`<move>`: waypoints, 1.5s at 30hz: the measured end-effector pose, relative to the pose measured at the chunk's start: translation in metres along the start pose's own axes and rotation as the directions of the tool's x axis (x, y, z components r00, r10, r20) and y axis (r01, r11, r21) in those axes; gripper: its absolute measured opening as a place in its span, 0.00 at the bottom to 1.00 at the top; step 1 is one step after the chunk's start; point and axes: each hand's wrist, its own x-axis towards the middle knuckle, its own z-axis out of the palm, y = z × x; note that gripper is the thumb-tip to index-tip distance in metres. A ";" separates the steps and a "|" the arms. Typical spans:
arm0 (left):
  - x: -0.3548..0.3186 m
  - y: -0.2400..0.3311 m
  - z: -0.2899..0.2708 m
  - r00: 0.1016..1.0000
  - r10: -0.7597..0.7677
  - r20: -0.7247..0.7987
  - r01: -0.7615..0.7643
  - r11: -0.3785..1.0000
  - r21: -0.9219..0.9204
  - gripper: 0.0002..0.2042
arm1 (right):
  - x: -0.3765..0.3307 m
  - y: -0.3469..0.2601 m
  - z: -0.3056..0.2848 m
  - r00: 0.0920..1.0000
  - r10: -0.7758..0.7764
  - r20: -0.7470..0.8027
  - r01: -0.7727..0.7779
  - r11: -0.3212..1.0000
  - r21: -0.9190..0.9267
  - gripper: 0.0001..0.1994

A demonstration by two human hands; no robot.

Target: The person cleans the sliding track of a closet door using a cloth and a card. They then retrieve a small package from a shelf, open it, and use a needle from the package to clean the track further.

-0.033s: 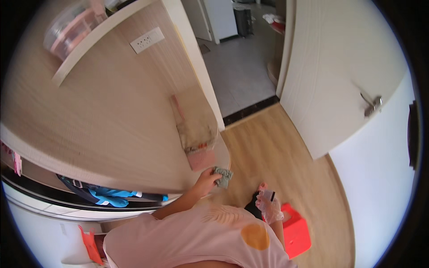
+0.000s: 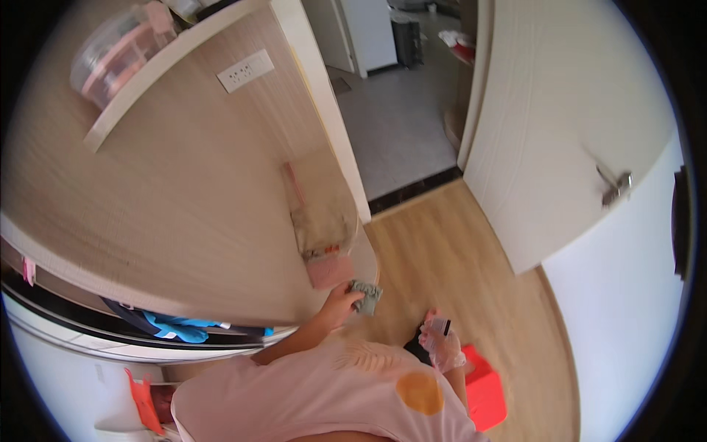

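Gripping a cloth [image 2: 369, 298] at the rounded desk [image 2: 199, 214] corner, beside a pink pad [image 2: 329, 271], the left hand [image 2: 341, 304] has its fingers closed on it. The right hand [image 2: 440, 345], in a clear glove [image 2: 448, 358], is near a red stool [image 2: 486, 398]; its fingers' spread and hold cannot be told.
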 end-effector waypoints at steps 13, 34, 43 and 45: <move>0.184 0.140 0.014 0.503 0.702 -0.504 -0.465 0.712 0.527 0.15 | 0.190 -0.222 0.026 0.954 0.129 0.272 -0.032 0.941 -0.337 0.08; 0.323 0.175 -0.081 0.464 0.795 -0.391 0.345 0.244 0.906 0.19 | 0.395 -0.277 0.209 0.862 0.383 0.333 0.045 0.596 -0.802 0.09; 0.255 0.173 0.071 0.463 0.492 -0.737 -0.203 0.868 0.453 0.12 | 0.462 -0.273 0.296 0.562 0.727 0.395 0.098 0.415 -0.904 0.14; 0.250 0.143 0.085 0.632 0.410 -0.657 0.017 0.841 0.541 0.14 | 0.482 -0.271 0.305 0.462 0.764 0.450 0.236 0.383 -0.893 0.14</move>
